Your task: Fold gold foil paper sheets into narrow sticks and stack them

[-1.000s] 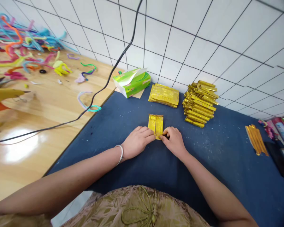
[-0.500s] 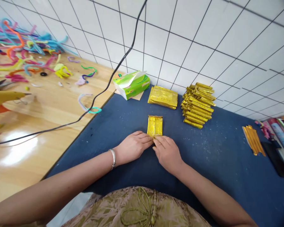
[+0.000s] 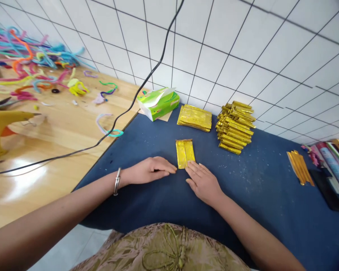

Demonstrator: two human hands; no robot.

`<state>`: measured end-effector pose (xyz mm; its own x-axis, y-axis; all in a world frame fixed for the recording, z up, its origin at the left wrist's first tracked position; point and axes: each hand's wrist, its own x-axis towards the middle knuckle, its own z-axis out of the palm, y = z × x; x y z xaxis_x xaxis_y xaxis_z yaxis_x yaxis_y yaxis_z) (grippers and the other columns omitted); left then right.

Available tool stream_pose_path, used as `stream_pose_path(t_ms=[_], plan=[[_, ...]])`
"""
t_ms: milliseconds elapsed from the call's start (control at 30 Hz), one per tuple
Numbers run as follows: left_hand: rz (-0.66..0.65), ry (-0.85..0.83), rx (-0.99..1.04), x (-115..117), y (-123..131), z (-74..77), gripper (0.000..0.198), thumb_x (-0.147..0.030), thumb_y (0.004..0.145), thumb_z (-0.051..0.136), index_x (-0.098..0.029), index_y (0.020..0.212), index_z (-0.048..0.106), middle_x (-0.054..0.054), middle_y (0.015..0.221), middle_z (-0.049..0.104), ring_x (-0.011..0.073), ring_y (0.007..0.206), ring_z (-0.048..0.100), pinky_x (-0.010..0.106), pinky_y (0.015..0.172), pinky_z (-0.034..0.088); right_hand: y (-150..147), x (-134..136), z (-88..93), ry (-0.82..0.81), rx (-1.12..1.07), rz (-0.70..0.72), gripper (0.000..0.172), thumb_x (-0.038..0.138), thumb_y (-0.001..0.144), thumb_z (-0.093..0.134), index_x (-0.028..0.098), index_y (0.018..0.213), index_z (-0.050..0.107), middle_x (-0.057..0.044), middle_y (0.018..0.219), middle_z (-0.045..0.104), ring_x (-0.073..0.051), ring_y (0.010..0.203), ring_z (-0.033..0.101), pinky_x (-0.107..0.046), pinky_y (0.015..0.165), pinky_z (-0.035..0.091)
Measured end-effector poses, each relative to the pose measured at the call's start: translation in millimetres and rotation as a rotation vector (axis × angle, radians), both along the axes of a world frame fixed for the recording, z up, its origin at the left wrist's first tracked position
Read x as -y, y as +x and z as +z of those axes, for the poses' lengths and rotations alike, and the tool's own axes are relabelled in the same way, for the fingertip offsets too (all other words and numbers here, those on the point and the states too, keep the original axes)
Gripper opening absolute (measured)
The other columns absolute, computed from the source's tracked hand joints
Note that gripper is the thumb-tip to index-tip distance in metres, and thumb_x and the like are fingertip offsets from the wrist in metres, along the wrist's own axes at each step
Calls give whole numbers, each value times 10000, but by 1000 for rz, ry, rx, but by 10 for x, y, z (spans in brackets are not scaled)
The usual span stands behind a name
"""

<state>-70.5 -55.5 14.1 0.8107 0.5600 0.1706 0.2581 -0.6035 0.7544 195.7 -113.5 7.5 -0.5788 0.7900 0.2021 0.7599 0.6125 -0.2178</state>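
A folded gold foil sheet (image 3: pixel 184 153) lies flat on the blue cloth (image 3: pixel 257 195) in front of me. My right hand (image 3: pixel 202 182) lies open with fingers stretched, its fingertips on the sheet's near right corner. My left hand (image 3: pixel 148 170), with a silver bangle at the wrist, rests flat and open on the cloth just left of the sheet, fingertips almost at its near left corner. Neither hand grips anything.
Behind the sheet are a flat pile of gold sheets (image 3: pixel 194 117) and a tall stack of folded gold pieces (image 3: pixel 235 127). A green tissue pack (image 3: pixel 158 103), a black cable (image 3: pixel 121 113), a yellow glue gun (image 3: pixel 2 128), pipe cleaners (image 3: pixel 31 64), gold strips (image 3: pixel 298 166), books (image 3: pixel 332 165).
Both hands have left off pinching the sheet's near edge and flattened out. The left hand slid left off the sheet; the right hand's fingers now lie straight at its corner.
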Motion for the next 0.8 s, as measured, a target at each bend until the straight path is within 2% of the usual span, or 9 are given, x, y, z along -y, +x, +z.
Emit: stream_pose_path(t_ms=[67, 133, 200, 267, 333, 433, 500, 667, 800], plan=[[212, -46, 55, -147, -75, -25, 288, -289, 909, 409, -204, 1085, 621, 65, 1108, 647, 153, 1025, 600, 314, 918, 465, 82, -82, -10, 18, -45, 15, 362, 244, 896, 460, 218, 1251, 531, -66, 1301, 538, -184, 1254, 445, -419, 1081, 341], [429, 35, 71, -343, -107, -68, 277, -311, 896, 427, -199, 1065, 615, 55, 1077, 647, 156, 1008, 595, 327, 925, 461, 154, -158, -24, 22, -81, 30, 313, 242, 897, 462, 226, 1188, 577, -56, 1252, 580, -176, 1227, 474, -421, 1079, 345], [489, 134, 79, -554, -78, -111, 250, -311, 870, 469, -196, 1032, 620, 52, 1061, 645, 160, 1011, 589, 333, 930, 460, 204, -219, -32, 9, -112, 41, 273, 250, 899, 465, 228, 1132, 606, -49, 1210, 608, -168, 1202, 498, -413, 1068, 364], [407, 189, 72, -730, 8, -140, 235, -300, 863, 479, -197, 1010, 632, 46, 1065, 646, 158, 1021, 587, 337, 942, 457, 234, -263, -30, -16, -142, 55, 243, 247, 898, 470, 228, 1084, 624, -44, 1175, 626, -159, 1180, 514, -396, 1050, 389], [251, 206, 69, -837, 121, -152, 242, -284, 865, 482, -206, 1037, 633, 50, 1125, 633, 153, 1060, 576, 333, 961, 446, 257, -295, -22, -43, -171, 70, 219, 237, 895, 473, 227, 1043, 635, -41, 1145, 638, -153, 1162, 525, -380, 1032, 410], [55, 222, 66, -873, 257, -160, 261, -253, 880, 474, -217, 1096, 617, 57, 1223, 591, 148, 1148, 533, 317, 989, 417, 291, -331, -13, -76, -200, 80, 198, 237, 894, 476, 234, 1004, 641, -35, 1119, 645, -155, 1144, 537, -385, 1013, 427], [-14, 249, 17, -852, 296, -168, 268, -244, 890, 469, -224, 1117, 609, 59, 1239, 585, 152, 1190, 506, 321, 998, 395, 310, -349, -12, -85, -206, 81, 189, 246, 896, 474, 239, 984, 641, -31, 1107, 648, -158, 1135, 543, -394, 1010, 427], [-42, 343, -166, -763, 291, -175, 326, -203, 913, 410, -242, 1202, 556, 50, 1280, 556, 149, 1252, 447, 328, 1002, 349, 324, -355, -21, -37, -184, 77, 163, 271, 888, 497, 223, 948, 641, -37, 1097, 649, -168, 1149, 528, -394, 1021, 409], [35, 434, -208, -592, 266, -162, 338, -210, 926, 380, -240, 1220, 544, 42, 1263, 571, 145, 1230, 465, 319, 980, 350, 323, -323, -38, 44, -151, 61, 150, 259, 874, 522, 212, 953, 640, -52, 1081, 652, -192, 1153, 518, -408, 1004, 416]])
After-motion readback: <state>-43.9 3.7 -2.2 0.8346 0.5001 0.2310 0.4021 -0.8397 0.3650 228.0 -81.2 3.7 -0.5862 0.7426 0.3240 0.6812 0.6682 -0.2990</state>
